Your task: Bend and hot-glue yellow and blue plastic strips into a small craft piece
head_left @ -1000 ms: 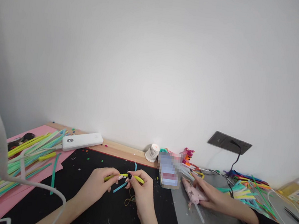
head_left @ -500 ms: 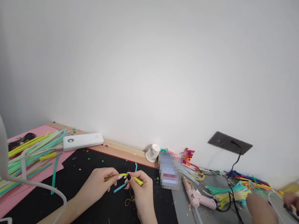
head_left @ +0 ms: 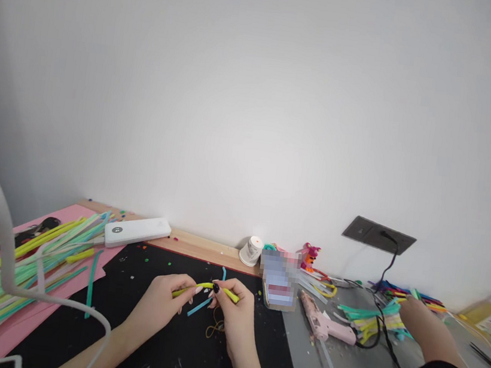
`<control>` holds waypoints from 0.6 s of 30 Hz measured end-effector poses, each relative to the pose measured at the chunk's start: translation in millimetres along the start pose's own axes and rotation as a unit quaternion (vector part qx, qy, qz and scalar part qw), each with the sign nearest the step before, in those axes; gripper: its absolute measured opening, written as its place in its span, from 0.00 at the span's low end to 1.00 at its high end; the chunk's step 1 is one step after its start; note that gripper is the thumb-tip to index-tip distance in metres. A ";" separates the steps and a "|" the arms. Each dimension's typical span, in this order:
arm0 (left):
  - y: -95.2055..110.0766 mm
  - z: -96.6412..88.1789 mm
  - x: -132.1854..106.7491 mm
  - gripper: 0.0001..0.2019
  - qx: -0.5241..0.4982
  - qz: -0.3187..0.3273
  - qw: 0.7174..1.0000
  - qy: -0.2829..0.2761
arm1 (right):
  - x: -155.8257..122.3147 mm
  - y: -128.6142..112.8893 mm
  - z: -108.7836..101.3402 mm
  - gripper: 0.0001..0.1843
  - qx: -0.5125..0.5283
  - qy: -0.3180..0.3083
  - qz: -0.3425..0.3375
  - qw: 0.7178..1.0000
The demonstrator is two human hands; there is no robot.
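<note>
Between my two hands runs a yellow pipe cleaner (head_left: 204, 285), slightly bowed, above the black mat. My left hand (head_left: 172, 295) pinches its left part between thumb and fingers. Closed on the right part is my right hand (head_left: 231, 309), and a short yellow end sticks out past its thumb. Under the hands a blue strip (head_left: 199, 307) lies on the mat, with another blue piece (head_left: 223, 274) showing behind the right fingers. A thin brown loop of cord (head_left: 214, 328) rests beside my right hand.
Left, many pipe cleaners (head_left: 35, 268) lie on pink paper (head_left: 7, 343), behind a white curved stand (head_left: 6, 231). A white power bank (head_left: 137, 232), paper cup (head_left: 251, 251) and phone (head_left: 278, 282) stand along the back. Right are a pink glue gun (head_left: 328, 328) and a co-worker's arm (head_left: 430, 341).
My hands stay almost in place, still gripping the yellow pipe cleaner. At the right, the co-worker's one hand reaches further toward the pipe cleaners, and the other hand has drawn back.
</note>
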State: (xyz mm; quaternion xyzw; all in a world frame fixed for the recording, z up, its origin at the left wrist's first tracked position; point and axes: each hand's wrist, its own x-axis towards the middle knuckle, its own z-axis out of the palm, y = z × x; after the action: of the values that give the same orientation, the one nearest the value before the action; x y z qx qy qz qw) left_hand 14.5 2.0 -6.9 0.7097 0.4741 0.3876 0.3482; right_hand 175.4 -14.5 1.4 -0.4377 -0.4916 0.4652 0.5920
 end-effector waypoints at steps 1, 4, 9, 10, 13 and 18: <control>-1.2 0.6 0.1 0.15 0.003 -0.003 1.000 0.002 | -0.6 -0.2 0.7 0.02 -0.002 -0.002 0.000 1.000; -2.0 1.4 0.3 0.15 0.007 -0.007 1.000 0.006 | -2.0 -1.1 1.7 0.01 -0.006 -0.010 0.002 1.000; 3.8 0.0 -0.2 0.15 0.008 0.014 1.000 0.001 | -0.8 -1.2 -1.1 0.02 0.005 0.013 0.008 1.000; 4.6 -0.3 -0.4 0.15 0.007 0.017 1.000 -0.002 | 0.0 -0.9 -2.0 0.02 0.010 0.016 0.010 1.000; 4.8 -0.4 -0.7 0.15 -0.002 0.017 1.000 -0.005 | 2.3 0.5 -4.7 0.03 0.028 0.027 0.015 0.999; 2.2 -0.1 0.0 0.16 -0.031 0.009 0.999 0.004 | 3.9 2.5 -7.6 0.03 0.038 0.043 0.006 0.998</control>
State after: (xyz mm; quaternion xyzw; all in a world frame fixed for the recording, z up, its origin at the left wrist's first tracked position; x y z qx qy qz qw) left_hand 15.3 1.3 -4.9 0.7015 0.4570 0.4077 0.3644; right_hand 183.0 -10.7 -1.3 -0.4376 -0.4450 0.4677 0.6259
